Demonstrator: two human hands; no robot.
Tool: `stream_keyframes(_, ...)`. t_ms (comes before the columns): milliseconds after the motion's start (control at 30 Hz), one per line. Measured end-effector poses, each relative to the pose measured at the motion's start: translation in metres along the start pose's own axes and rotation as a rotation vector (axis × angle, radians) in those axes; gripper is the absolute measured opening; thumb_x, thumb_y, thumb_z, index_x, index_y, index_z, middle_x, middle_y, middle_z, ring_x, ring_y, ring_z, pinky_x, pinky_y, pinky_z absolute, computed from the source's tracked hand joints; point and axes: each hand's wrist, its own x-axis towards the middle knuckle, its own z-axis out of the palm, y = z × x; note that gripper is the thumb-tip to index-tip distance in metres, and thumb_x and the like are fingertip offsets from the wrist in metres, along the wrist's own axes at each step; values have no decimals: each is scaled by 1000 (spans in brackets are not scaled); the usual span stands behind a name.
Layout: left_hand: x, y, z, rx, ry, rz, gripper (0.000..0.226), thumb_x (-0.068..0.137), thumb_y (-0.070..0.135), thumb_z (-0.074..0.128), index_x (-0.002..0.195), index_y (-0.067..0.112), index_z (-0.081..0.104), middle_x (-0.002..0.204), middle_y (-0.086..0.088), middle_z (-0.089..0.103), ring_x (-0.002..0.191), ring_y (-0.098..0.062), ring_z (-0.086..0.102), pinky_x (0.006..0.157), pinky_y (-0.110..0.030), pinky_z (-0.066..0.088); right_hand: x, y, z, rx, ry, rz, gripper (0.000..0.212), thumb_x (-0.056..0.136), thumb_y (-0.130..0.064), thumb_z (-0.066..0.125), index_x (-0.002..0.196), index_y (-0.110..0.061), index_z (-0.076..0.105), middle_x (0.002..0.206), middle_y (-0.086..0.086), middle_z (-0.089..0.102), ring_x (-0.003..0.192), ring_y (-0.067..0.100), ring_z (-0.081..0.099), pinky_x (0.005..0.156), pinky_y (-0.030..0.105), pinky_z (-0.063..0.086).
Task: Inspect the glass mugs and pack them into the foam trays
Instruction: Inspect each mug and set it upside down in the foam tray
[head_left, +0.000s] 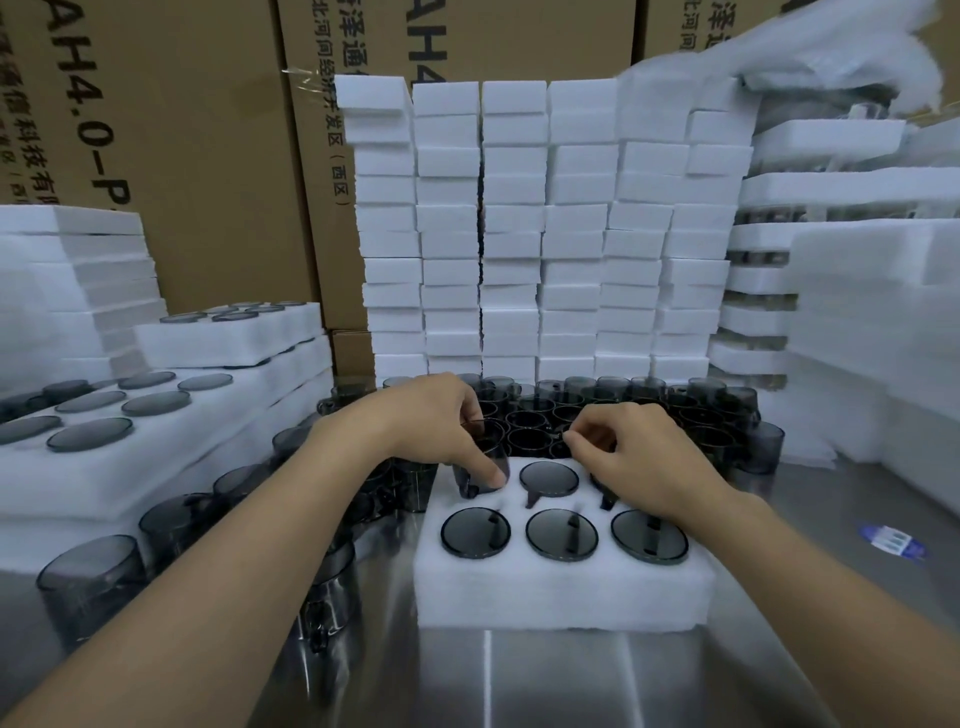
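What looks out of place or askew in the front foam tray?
The mug in the back-left pocket of the foam tray sticks up, tilted, gripped by the left hand; the other visible mugs sit flush. Probably only half inserted.

One open foam tray (561, 597) is lying on the tabletop (545, 680), holding four glass mugs (561, 535) seated base-up and a fifth mug (470, 480) half in at its back-left corner. Six columns of foam blocks (511, 218) are standing behind it.
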Motion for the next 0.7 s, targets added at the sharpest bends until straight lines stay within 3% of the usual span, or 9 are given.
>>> stream_keyframes(133,-2,-2,-4,27,-44,42,63,65,56,98,116,35,67,113,16,66,98,-7,64,79,-30,51,-2,2,1,21,10,-6,18,101,-41,63,92,-32,77,79,-16,73,81,2,68,80,39,59)
stream_keyframes(267,-4,-1,-3,47,-69,69,60,71,50,98,121,34,69,115,14,69,100,-10,66,83,-30,53,-1,3,2,37,24,6,20,100,-41,62,89,-32,76,76,-15,73,79,3,67,79,37,58)
stream_keyframes(367,-5,2,-4,77,-89,76,68,76,65,88,134,39,64,136,15,62,118,-9,61,91,-28,47,-2,3,2,40,25,7,20,101,-41,62,89,-32,76,75,-15,72,78,3,67,78,37,58)
stream_keyframes(433,-6,8,-3,43,-102,82,84,80,81,71,153,45,50,162,16,45,148,-15,44,113,-35,37,-2,2,2,43,25,4,20,101,-40,62,90,-31,76,75,-15,72,78,4,67,78,39,58)
stream_keyframes(500,-8,17,2,0,-89,108,94,85,89,57,165,48,30,175,18,22,162,-13,21,127,-41,20,-2,2,1,44,28,1,20,101,-40,62,90,-31,77,76,-14,73,79,6,68,78,40,57)
stream_keyframes(600,-6,28,16,-11,-132,140,99,92,87,46,171,41,10,178,18,-1,164,-6,-8,131,-44,-1,-2,2,1,50,28,-5,21,101,-40,61,90,-30,77,75,-12,72,77,7,68,77,43,57)
stream_keyframes(700,-2,32,31,75,-197,137,100,93,89,34,170,40,-7,177,14,-16,162,-11,-22,132,-54,-11,-2,3,2,50,34,-12,23,102,-39,60,87,-29,75,72,-11,72,75,9,67,76,43,57)
